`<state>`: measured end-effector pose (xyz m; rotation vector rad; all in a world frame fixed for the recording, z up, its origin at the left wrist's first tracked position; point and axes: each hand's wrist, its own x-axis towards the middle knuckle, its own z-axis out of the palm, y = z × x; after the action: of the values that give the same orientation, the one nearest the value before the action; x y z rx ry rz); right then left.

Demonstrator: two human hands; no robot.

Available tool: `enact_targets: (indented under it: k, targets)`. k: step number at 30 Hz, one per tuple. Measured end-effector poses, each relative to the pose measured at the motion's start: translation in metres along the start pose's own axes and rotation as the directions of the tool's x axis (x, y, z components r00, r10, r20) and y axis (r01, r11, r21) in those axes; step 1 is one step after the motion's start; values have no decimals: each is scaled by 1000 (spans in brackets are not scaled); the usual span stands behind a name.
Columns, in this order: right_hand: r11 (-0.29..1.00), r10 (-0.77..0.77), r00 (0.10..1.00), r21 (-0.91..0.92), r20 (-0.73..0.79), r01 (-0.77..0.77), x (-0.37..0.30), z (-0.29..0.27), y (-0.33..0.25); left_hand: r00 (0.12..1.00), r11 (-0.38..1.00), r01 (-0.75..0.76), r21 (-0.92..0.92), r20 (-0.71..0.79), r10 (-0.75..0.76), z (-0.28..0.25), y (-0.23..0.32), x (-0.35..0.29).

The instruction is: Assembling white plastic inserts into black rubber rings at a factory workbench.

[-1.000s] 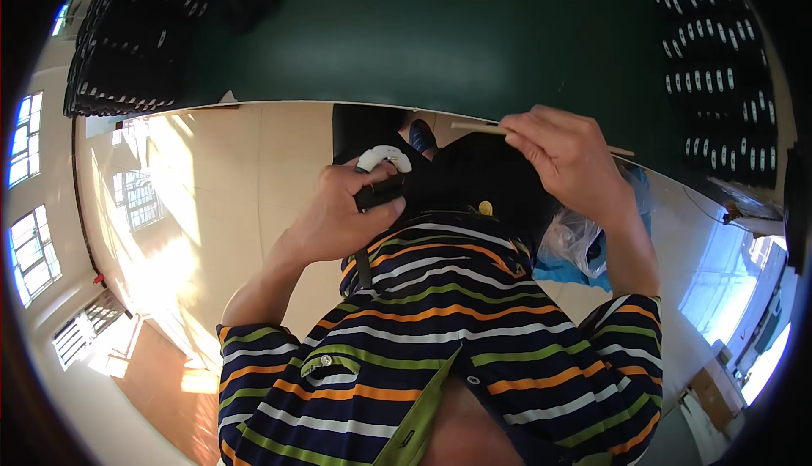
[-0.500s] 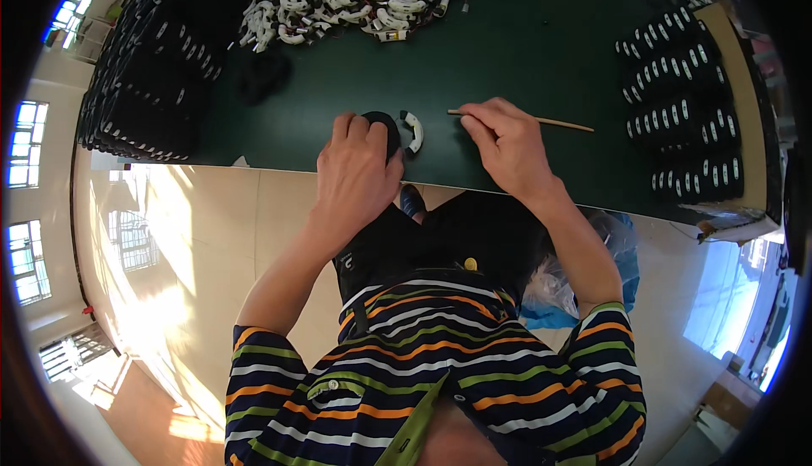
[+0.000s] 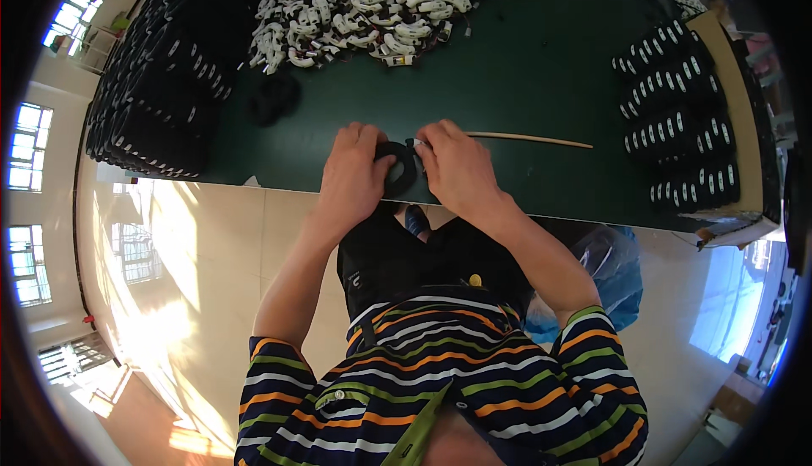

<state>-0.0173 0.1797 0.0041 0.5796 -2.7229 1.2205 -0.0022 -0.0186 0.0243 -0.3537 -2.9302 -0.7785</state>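
Observation:
My left hand (image 3: 351, 170) grips a black, soft-looking ring (image 3: 410, 176) at the table's near edge, its thumb reaching into the ring's hole. Just right of the ring, my right hand (image 3: 461, 166) is closed on a small white curved piece (image 3: 418, 143) with a dark end. Most of that piece is hidden by the fingers. Beyond my right hand, a thin wooden stick (image 3: 533, 138) lies on the table, its left end close to or behind the knuckles.
White curved pieces (image 3: 355, 9) lie heaped at the far side of the dark green table (image 3: 507, 77). Stacked black rings (image 3: 144, 102) rise at the left, with loose black rings (image 3: 275, 98) beside them. At the right, a cardboard box (image 3: 744, 119) holds rows of black rings with white inserts (image 3: 677, 132).
My right hand has let go of the wooden stick and moved left to the white curved piece, taking hold of it. My left hand has tilted the black ring so its hole shows.

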Motion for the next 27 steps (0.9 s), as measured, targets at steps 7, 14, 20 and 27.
enact_targets:
  k: [7, 14, 20, 27]
  targets:
    - [687, 297, 948, 663, 117, -297, -6, -17, -4, 955, 580, 286, -763, 275, -109, -6, 4, -3]
    - [764, 184, 983, 627, 13, -152, -20, -16, 5, 972, 428, 237, -872, 218, -92, 11, 7, -14]
    - [831, 161, 985, 547, -69, -97, -22, -22, 1, 979, 474, 192, -859, 131, -159, 26, 11, -17]
    - [906, 43, 995, 424, -89, -2, -26, -31, -7, 978, 562, 155, -812, 47, -201, 33, 17, -18]
